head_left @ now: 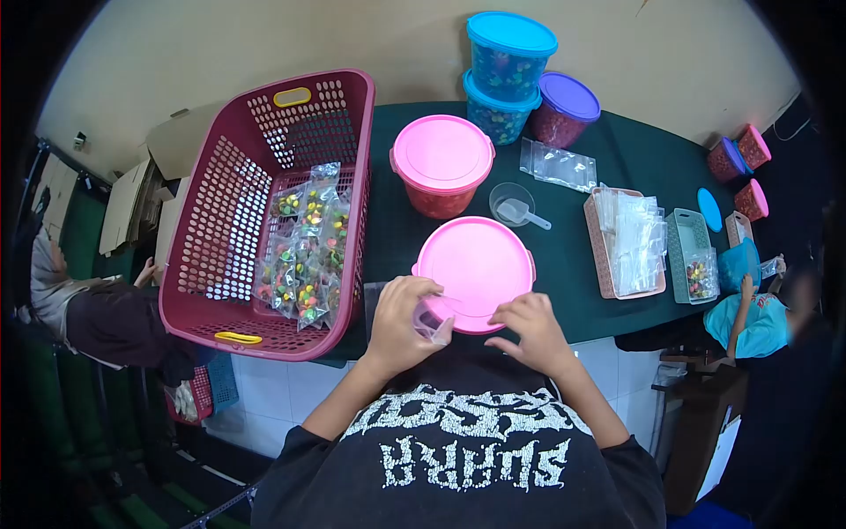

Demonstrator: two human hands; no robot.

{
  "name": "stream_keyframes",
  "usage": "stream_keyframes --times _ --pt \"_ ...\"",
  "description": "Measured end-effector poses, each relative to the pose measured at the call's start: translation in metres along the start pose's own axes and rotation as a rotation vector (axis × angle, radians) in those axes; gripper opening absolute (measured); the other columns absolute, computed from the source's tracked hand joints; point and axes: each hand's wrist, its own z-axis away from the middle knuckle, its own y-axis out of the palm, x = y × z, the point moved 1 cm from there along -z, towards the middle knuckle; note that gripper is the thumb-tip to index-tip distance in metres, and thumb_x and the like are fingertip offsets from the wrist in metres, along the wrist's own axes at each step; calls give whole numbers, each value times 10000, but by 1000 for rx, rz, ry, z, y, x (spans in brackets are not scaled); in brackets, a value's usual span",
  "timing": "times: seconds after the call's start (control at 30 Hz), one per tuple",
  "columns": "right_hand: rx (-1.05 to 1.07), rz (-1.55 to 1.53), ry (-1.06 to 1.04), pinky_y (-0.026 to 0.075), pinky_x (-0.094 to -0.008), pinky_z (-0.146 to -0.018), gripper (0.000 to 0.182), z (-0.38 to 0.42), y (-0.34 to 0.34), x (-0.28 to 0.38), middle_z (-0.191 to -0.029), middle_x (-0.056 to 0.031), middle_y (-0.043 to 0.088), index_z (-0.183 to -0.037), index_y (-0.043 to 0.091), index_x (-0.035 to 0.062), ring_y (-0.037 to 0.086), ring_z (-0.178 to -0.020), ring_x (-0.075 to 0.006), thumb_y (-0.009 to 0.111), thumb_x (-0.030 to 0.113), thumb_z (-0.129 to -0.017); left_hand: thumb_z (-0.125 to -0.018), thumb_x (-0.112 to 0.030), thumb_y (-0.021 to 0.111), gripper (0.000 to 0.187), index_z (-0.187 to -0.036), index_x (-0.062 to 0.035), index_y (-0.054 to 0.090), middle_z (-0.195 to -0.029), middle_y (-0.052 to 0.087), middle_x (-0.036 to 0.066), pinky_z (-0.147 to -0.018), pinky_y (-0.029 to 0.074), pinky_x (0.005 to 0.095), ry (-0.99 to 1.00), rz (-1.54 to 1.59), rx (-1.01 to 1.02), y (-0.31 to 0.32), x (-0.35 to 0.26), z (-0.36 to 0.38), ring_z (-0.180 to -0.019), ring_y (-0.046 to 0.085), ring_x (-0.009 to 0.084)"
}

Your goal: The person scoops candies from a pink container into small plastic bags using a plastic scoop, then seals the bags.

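My left hand point(404, 322) is closed around a crumpled piece of clear plastic point(429, 323) that looks like a small bag. It is over the near left edge of a tub with a pink lid point(474, 271). My right hand point(532, 333) is at the near right edge of the same lid, thumb and fingers apart, with nothing visible in it. The lid lies flat on the tub, whose body is mostly hidden below. Behind it stands another pink-lidded tub point(442, 163). A clear scoop point(523, 214) rests in a round clear dish point(502, 194).
A maroon basket point(203, 291) at left holds filled candy packets point(308, 256). Blue-lidded tubs point(508, 75) are stacked behind, beside a purple-lidded tub point(564, 106). Clear bags point(557, 165) lie near a pink tray point(604, 264) of flat bags and a green basket point(686, 234). People sit on both sides.
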Motion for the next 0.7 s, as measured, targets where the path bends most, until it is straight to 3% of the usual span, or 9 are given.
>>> stream_keyframes --times 0.07,0.17,0.3,0.37,0.5,0.57,0.6,0.7 --pt "116 51 -95 352 -411 -876 202 14 16 -15 -967 5 617 -923 635 128 537 -947 -181 718 207 -756 -672 -156 758 422 -1019 -49 544 -943 580 118 -815 461 385 -127 37 -12 1 7 6 -870 588 272" --pt "124 98 -135 355 -408 -875 180 20 22 -23 -943 14 617 -913 632 124 542 -923 -173 708 179 -759 -670 -157 765 412 -995 -31 546 -917 572 121 -801 468 365 -239 133 -55 -1 11 9 -848 587 277" --pt "30 72 -44 356 -409 -876 168 13 31 -23 -919 15 616 -904 628 116 546 -904 -168 700 174 -763 -667 -155 765 491 -1068 -26 513 -989 546 113 -793 475 326 -216 102 -30 -5 25 13 -883 585 222" --pt "97 144 -161 358 -406 -873 154 7 31 -23 -895 9 617 -903 617 111 553 -877 -171 688 151 -772 -672 -165 767 573 -1136 -27 460 -1052 508 128 -809 472 334 -210 88 -78 -7 27 14 -939 564 231" --pt "107 179 -197 351 -407 -876 131 -6 14 -7 -879 6 616 -885 601 105 555 -862 -186 675 119 -777 -683 -155 762 632 -1187 -28 403 -1093 473 130 -837 459 347 -206 -11 -31 -8 41 26 -992 537 237" --pt "47 116 -139 343 -417 -885 120 -17 -9 6 -864 1 610 -857 589 102 554 -851 -205 665 88 -765 -700 -140 750 628 -1200 -27 388 -1092 469 124 -863 445 365 -318 121 -15 -6 49 36 -1006 527 238" --pt "40 129 -150 336 -430 -884 134 -25 -23 10 -859 -4 603 -844 583 97 548 -844 -220 667 75 -742 -704 -148 754 603 -1183 -24 408 -1112 468 165 -900 427 376 -348 159 -33 -7 49 37 -1026 516 294" --pt "-2 269 -186 330 -429 -875 145 -59 -40 5 -848 -7 592 -861 579 98 536 -819 -217 662 87 -743 -723 -140 743 590 -1192 -25 404 -1106 467 161 -898 427 375 -433 197 -55 -5 55 47 -1021 517 286"
